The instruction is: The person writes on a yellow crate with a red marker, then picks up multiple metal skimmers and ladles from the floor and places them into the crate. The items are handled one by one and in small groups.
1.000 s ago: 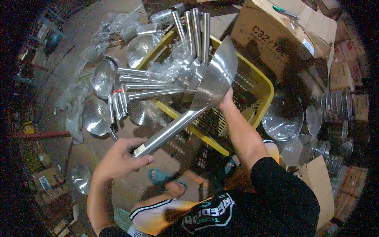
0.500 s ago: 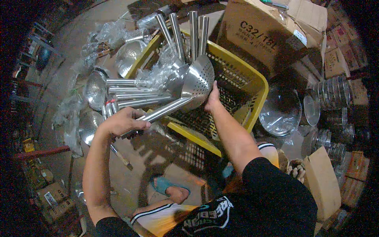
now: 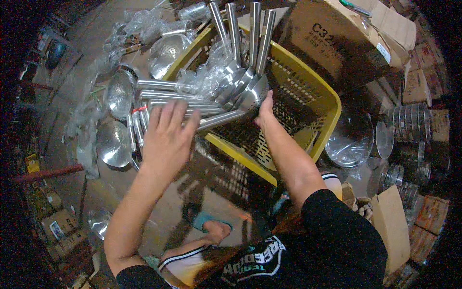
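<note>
While bearing up the bowl of a perforated steel strainer ladle (image 3: 253,98) with the right hand (image 3: 265,111) at 1 o'clock, seems to be nesting it against other long-handled ladles (image 3: 231,82) in the yellow slotted crate (image 3: 333,113) — with its handle (image 3: 222,121) towards 8 o'clock. Showing the left hand (image 3: 168,132) unclenched near 9 o'clock, blurred, with fingers spread by the handle's end; cannot tell whether touching it. Cannot tell the right hand's grip either, with fingers partly hidden. Probably calls next for supporting the bowl until seated — then drawing the right hand clear towards 4 o'clock, without dragging the crumpled plastic wrap (image 3: 207,72) at 11 o'clock
</note>
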The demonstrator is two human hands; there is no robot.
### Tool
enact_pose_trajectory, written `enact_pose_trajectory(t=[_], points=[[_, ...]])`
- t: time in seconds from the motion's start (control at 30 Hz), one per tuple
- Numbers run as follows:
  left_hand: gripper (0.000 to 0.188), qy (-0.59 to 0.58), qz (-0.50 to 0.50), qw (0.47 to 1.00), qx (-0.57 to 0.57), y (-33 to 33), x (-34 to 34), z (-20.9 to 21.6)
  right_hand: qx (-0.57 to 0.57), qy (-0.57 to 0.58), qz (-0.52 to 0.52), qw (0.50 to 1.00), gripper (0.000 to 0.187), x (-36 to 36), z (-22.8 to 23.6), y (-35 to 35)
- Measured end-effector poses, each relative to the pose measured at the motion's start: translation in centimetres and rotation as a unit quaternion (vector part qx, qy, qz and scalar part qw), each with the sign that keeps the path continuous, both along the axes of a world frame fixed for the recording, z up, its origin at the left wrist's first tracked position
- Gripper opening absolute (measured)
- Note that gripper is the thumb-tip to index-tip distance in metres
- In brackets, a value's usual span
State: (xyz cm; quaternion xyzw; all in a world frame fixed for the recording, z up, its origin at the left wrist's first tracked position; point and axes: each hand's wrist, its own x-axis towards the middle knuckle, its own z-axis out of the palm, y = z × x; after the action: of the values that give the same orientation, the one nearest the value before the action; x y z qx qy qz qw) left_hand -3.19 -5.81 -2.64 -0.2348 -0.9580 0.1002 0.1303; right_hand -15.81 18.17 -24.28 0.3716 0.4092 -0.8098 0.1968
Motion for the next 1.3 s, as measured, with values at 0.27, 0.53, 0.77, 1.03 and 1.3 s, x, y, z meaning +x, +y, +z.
enact_pose_trajectory(t=[0.27, 0.53, 0.77, 1.03, 1.3], points=[[0.029, -0.274, 0.136, 0.950, -0.063, -0.6, -6.9, -1.6, 0.174, 0.165, 0.052, 0.969, 0.076, -2.5, -5.6, 1.1], [0.025, -0.250, 0.075, 0.956, -0.138, -1.8, -8.1, -4.0, 0.355, 0.200, 0.162, 0.899, 0.120, -2.8, -4.2, 1.0], [0.020, -0.356, 0.054, 0.932, -0.045, -3.3, -10.7, -4.7, 0.422, 0.166, 0.223, 0.863, 0.106, -2.8, -0.1, -0.4], [0.015, -0.193, 0.074, 0.973, 0.105, -2.8, -7.3, -3.0, 0.399, 0.218, 0.336, 0.825, 0.070, -3.2, 0.0, 2.2], [0.035, 0.201, 0.193, 0.854, 0.439, -16.4, 8.7, -8.0, 0.305, 0.154, 0.253, 0.905, 0.091, -0.2, 3.8, 0.6]])
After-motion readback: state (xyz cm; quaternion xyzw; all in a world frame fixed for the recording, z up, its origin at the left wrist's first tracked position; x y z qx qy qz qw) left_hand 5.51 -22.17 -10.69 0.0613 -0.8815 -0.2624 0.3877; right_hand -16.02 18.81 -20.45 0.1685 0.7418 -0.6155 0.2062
